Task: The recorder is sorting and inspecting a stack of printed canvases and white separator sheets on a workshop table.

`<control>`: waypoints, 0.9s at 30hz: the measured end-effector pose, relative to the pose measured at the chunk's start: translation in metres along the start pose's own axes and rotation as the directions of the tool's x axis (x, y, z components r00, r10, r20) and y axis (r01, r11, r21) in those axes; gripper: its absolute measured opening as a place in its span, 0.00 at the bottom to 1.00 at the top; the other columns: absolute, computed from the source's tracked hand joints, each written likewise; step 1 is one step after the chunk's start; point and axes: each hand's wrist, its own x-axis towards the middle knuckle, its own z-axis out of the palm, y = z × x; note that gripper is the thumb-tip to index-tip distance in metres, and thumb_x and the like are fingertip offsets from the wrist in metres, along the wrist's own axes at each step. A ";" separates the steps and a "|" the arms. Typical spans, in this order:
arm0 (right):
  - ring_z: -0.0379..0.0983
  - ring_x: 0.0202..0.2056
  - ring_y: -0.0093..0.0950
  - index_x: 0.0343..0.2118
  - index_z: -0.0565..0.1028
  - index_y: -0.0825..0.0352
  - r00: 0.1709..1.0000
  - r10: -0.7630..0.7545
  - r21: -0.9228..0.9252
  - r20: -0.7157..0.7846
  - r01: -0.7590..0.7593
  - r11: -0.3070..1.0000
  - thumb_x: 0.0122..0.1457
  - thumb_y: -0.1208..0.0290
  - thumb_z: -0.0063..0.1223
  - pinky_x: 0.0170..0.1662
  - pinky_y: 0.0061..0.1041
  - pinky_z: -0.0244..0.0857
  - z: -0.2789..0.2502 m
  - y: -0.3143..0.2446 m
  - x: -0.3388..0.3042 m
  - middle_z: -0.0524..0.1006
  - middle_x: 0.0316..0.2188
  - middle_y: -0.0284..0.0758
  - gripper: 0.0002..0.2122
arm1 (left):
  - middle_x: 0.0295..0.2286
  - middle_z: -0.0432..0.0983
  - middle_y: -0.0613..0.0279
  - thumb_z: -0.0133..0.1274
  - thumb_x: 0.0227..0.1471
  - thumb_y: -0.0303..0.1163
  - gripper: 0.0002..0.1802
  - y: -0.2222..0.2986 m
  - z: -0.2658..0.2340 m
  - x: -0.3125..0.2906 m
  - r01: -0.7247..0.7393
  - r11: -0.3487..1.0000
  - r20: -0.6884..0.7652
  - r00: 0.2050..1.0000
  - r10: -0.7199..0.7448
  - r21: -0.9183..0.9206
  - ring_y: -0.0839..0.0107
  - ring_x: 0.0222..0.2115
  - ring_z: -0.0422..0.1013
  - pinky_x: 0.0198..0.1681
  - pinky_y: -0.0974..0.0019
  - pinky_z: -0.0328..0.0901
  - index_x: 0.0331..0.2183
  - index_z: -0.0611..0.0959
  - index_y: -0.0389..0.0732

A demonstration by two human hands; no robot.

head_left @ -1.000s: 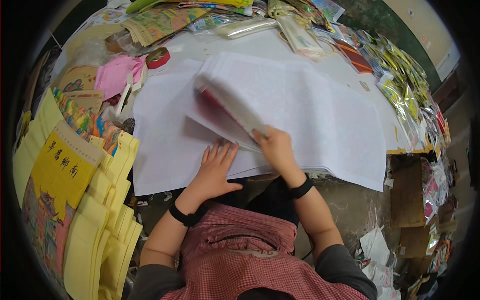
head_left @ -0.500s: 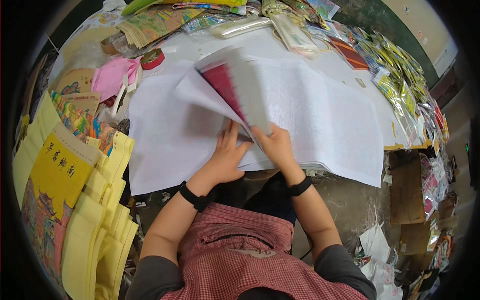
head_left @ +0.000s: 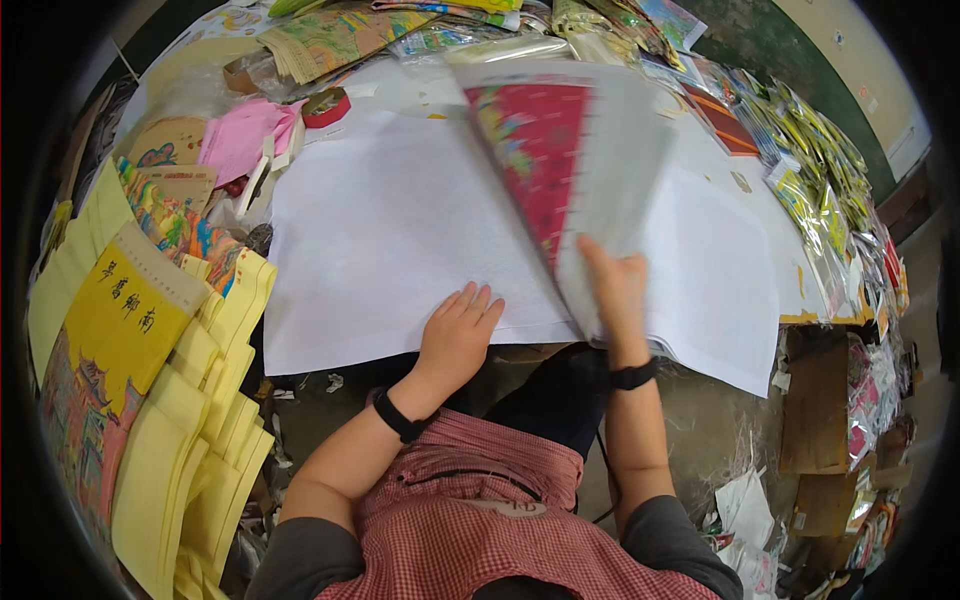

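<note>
My left hand lies flat, fingers stretched, on a large white sheet spread over the near part of the table. To its right, my right hand is closed around the lower end of a folded printed sheet. That folded sheet stands raised and tilted, blurred by motion, with a red patterned face and a pale outer side. Under and beside it, more white sheet stretches right, its near edge hanging over the table edge in several layers.
Yellow folded sheets with a printed picture are stacked at the left. Pink cloth and a red tape roll sit at the back left. Plastic-wrapped packets crowd the right edge. Cardboard boxes stand below at right.
My right hand has moved right, carrying the folded sheet, and more of its red face shows. My left hand has come away from the folded sheet and flattened on the white sheet.
</note>
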 end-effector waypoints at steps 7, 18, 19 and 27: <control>0.70 0.32 0.22 0.36 0.74 0.76 0.865 -0.252 0.172 -0.433 0.354 0.919 0.48 0.74 0.57 0.37 0.19 0.63 -0.111 -0.063 0.010 0.75 0.32 0.35 0.13 | 0.32 0.75 0.55 0.48 0.38 0.25 0.09 -0.005 0.004 0.039 -0.287 0.939 -0.063 0.958 0.280 -0.190 0.61 0.33 0.72 0.33 0.63 0.67 0.28 0.76 0.35; 0.71 0.25 0.25 0.29 0.76 0.73 0.608 -0.704 -0.594 -0.368 0.429 0.681 0.48 0.71 0.56 0.31 0.23 0.64 -0.135 -0.174 0.073 0.77 0.23 0.38 0.10 | 0.35 0.75 0.52 0.46 0.38 0.23 0.12 0.036 0.080 0.097 -0.477 0.810 -0.022 0.865 0.501 -0.342 0.60 0.37 0.71 0.38 0.62 0.66 0.32 0.75 0.37; 0.71 0.24 0.29 0.28 0.75 0.74 0.564 -0.792 -0.674 -0.234 0.493 0.550 0.48 0.69 0.56 0.30 0.26 0.64 -0.130 -0.168 0.078 0.76 0.22 0.40 0.11 | 0.36 0.74 0.52 0.46 0.39 0.24 0.12 0.040 0.081 0.100 -0.487 0.804 -0.011 0.857 0.515 -0.342 0.61 0.38 0.71 0.39 0.62 0.66 0.32 0.75 0.37; 0.70 0.35 0.40 0.33 0.71 0.67 0.402 -0.261 -0.354 0.877 0.911 0.213 0.45 0.71 0.47 0.40 0.33 0.65 0.056 -0.009 0.024 0.73 0.32 0.41 0.11 | 0.42 0.70 0.57 0.49 0.48 0.40 0.20 0.048 0.070 0.072 0.014 0.719 0.188 0.969 0.162 -0.694 0.63 0.45 0.65 0.48 0.60 0.58 0.41 0.73 0.40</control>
